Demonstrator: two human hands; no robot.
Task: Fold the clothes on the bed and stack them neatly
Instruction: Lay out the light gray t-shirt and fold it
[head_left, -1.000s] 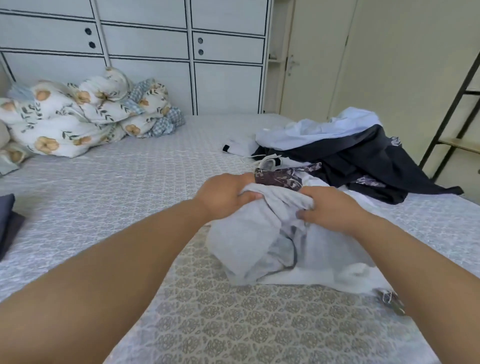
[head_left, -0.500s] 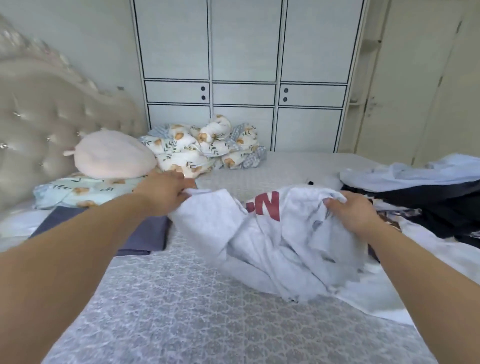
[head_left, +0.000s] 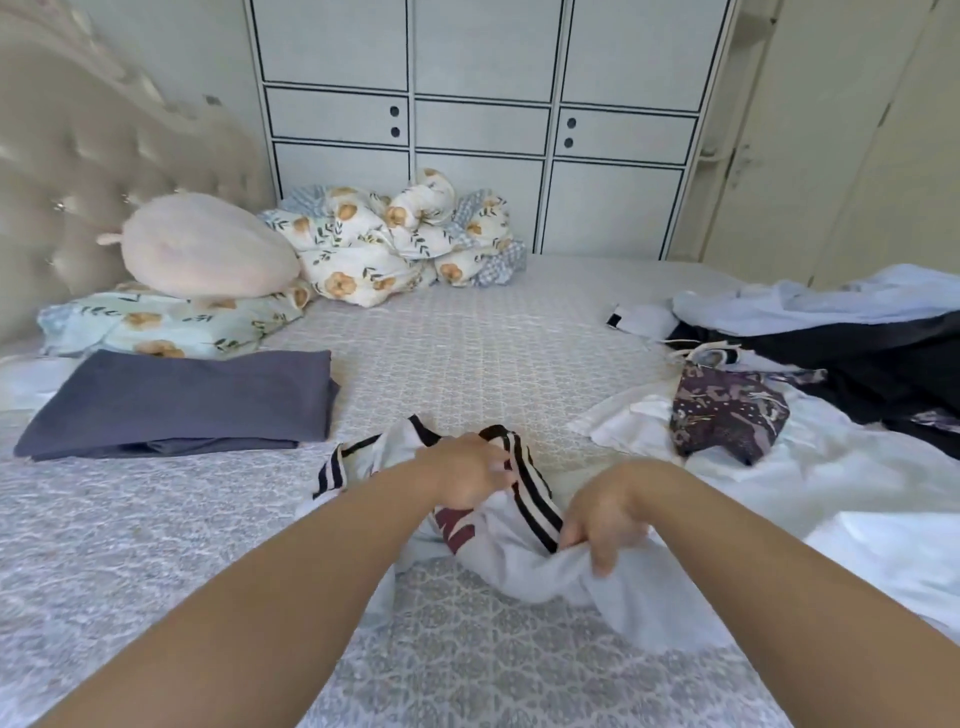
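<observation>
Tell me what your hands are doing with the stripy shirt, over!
Left hand and right hand both gripping white striped shirt, still bunched. One navy garment folded, left. Unfolded pile waiting, right. Nothing blocking.

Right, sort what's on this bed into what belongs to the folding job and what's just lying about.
Part of the job:
- white garment with black-striped trim, gripped by left hand and right hand
- folded dark blue-grey cloth
- unfolded heap of pale blue, black and white clothes
- purple patterned fabric piece

Just lying about:
- pale pink plush cushion
- crumpled floral quilt
- floral pillow
</observation>
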